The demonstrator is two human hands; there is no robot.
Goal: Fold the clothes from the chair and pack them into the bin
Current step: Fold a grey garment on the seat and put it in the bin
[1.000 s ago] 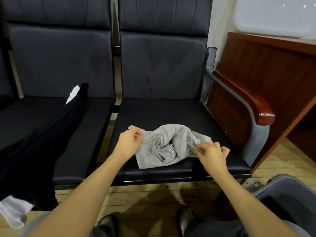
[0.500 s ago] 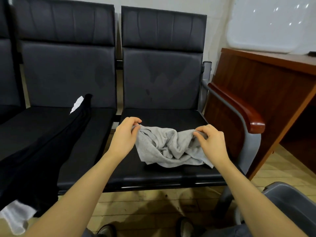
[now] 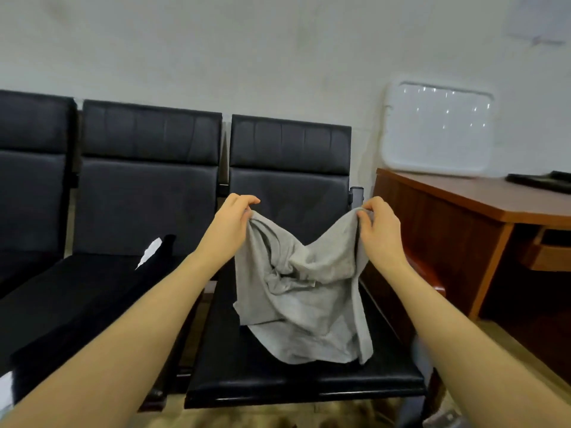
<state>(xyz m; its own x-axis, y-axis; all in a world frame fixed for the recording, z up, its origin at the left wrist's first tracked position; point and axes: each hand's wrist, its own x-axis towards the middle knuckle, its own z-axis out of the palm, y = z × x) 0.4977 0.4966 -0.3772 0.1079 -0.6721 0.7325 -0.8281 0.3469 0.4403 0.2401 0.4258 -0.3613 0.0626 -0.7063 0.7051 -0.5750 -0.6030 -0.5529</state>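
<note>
My left hand (image 3: 230,225) and right hand (image 3: 378,231) pinch the top corners of the gray shirt (image 3: 301,291). It looks soft, light and floppy, so corners work best.

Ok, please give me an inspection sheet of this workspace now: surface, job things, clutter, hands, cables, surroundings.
Surface: black chair seat, under the hanging cloth.
Job's things: grey garment held up, crumpled and twisted, lower edge at the seat; black garment lies on the neighbouring seat; bin not clearly in view.
Clutter: dark object on the desk, too blurred to name.
Hands: left hand and right hand each pinch a top corner of the grey garment.
Cables: nothing seen.
Surroundings: wooden desk at right, white panel against the wall.
</note>
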